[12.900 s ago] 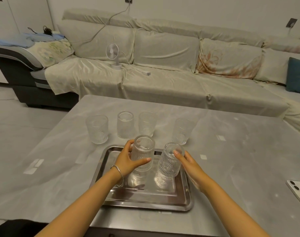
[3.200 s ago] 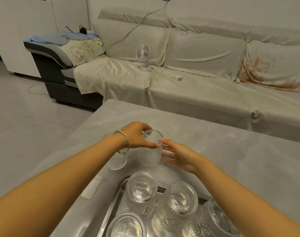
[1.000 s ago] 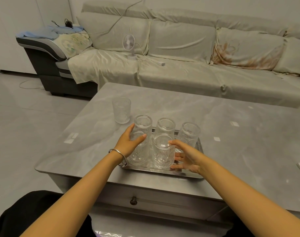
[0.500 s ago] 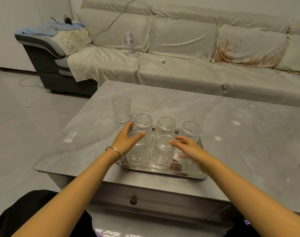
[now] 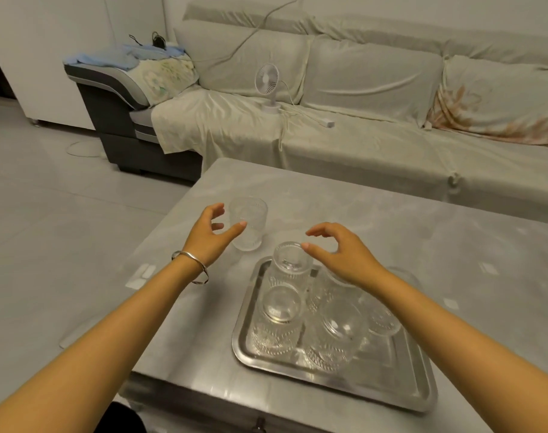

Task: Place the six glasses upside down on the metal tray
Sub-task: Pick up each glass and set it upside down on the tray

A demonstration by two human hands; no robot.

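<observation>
Tray (image 5: 400,382): shiny brushed metal, mirror-ish. Glasses (image 5: 280,317): clear ribbed glass w/ beaded bands. Table (image 5: 454,245): smooth grey marble-look top, low sheen. Sofa (image 5: 375,142): matt creased cloth. Bangle (image 5: 189,266): polished metal.

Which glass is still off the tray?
The glass standing upright on the table by the left hand, beyond the metal tray's far left corner. The others sit upside down on the tray.

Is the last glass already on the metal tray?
No: the last glass stands upright on the table, beyond the metal tray, with the open left hand reaching beside it.
</observation>
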